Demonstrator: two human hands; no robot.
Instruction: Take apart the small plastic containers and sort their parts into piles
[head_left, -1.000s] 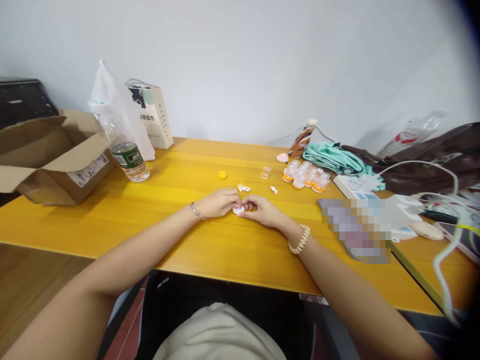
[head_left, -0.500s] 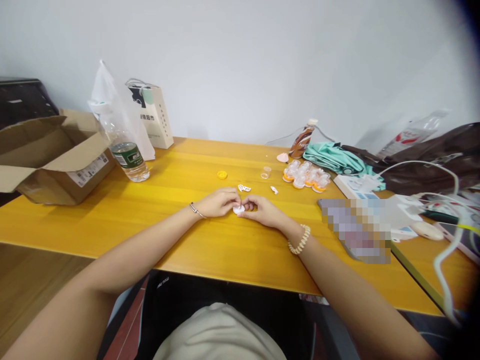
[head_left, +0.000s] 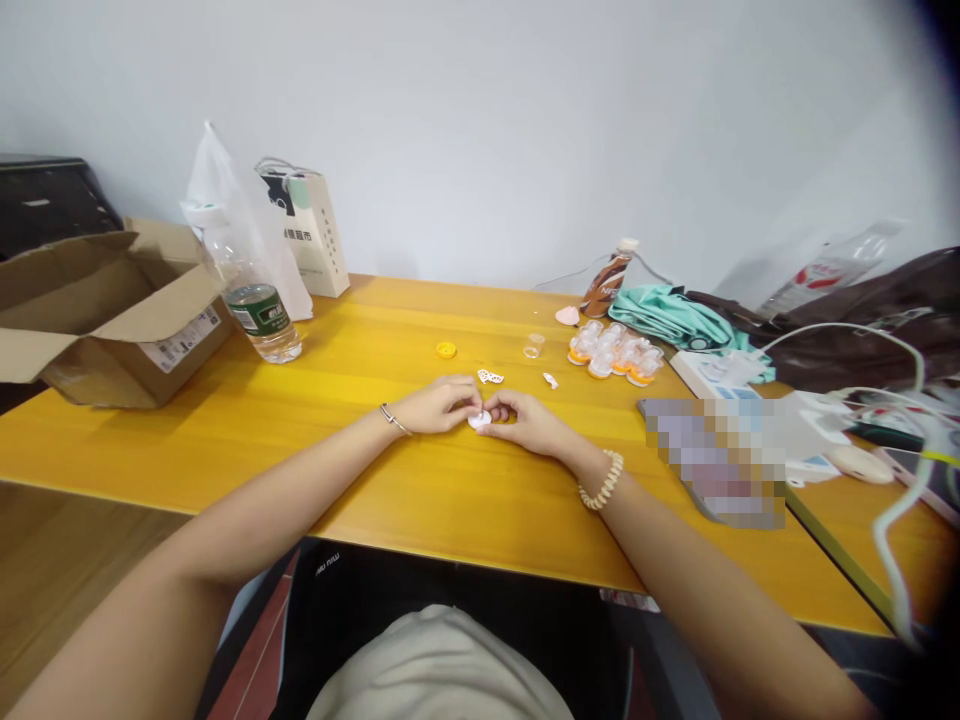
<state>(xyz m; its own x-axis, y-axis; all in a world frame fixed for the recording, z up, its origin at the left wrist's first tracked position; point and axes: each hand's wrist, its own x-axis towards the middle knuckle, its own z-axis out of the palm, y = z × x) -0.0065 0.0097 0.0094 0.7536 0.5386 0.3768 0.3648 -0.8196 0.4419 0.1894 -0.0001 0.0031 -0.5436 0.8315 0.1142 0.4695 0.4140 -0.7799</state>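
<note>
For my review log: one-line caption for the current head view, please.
Left hand and right hand meet at a small white disc over a yellow-brown table, a yellow round piece beyond.

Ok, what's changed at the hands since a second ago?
Only the view has shifted slightly, so most things sit a touch further right in the picture. Nothing was visibly taken up or let go: left hand and right hand stay at the small white piece. The yellow piece and clear cup stay put.
</note>
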